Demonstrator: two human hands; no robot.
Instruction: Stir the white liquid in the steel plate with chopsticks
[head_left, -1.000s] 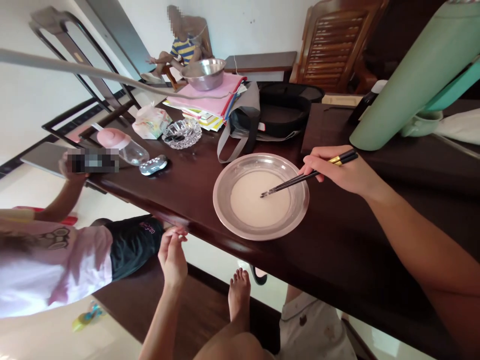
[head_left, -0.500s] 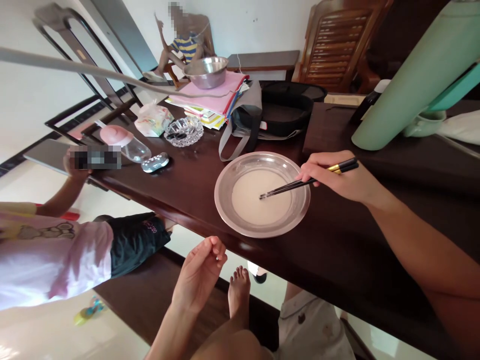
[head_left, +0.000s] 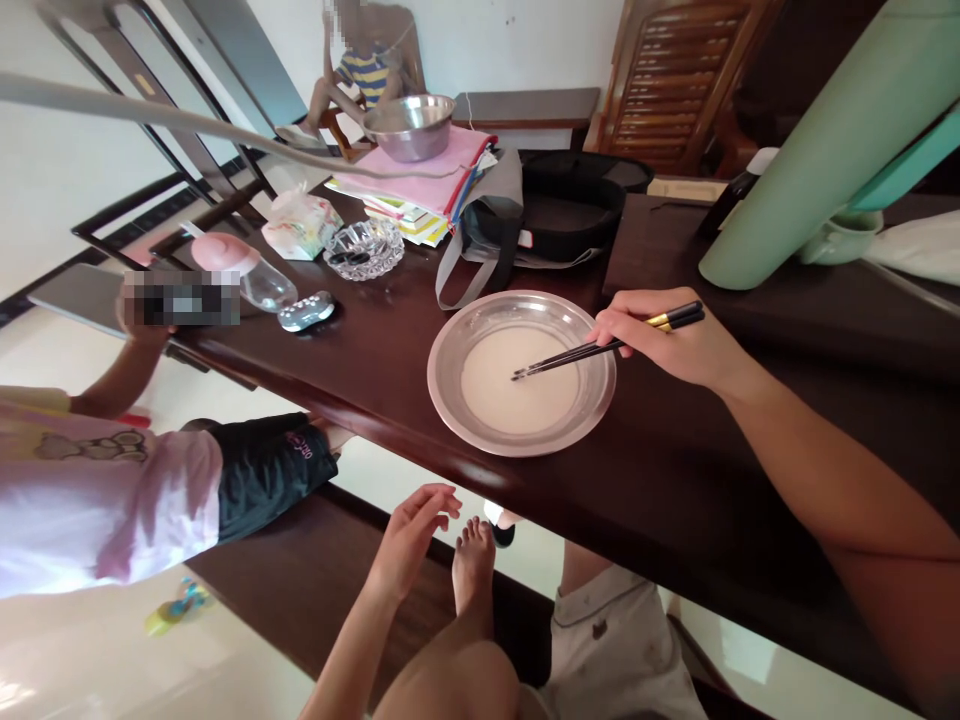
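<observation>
My right hand (head_left: 664, 338) grips a pair of black chopsticks (head_left: 574, 353) with gold bands near their thick ends. Their tips reach down to the milky white liquid (head_left: 517, 400) in a wide metal bowl (head_left: 517, 447). This bowl stands close to the front edge of the dark wooden table (head_left: 360, 360). Below that edge, apart from the bowl, my left hand (head_left: 416, 535) hovers in the air. Its fingers are loosely bent and somewhat apart, with nothing visible in them.
Behind the bowl lie a black and grey bag (head_left: 555, 220) and a paper stack (head_left: 420, 190) bearing a steel basin (head_left: 411, 130). A glass ashtray (head_left: 364, 250) and pink-lidded bottle (head_left: 247, 275) stand left, near another person (head_left: 112, 490). A green cylinder (head_left: 817, 150) leans at right.
My left hand has moved right and up, then slightly lower, beneath the table edge. The chopsticks stay in my right hand, their tips shifting slightly left. The seated person at the back has raised an arm.
</observation>
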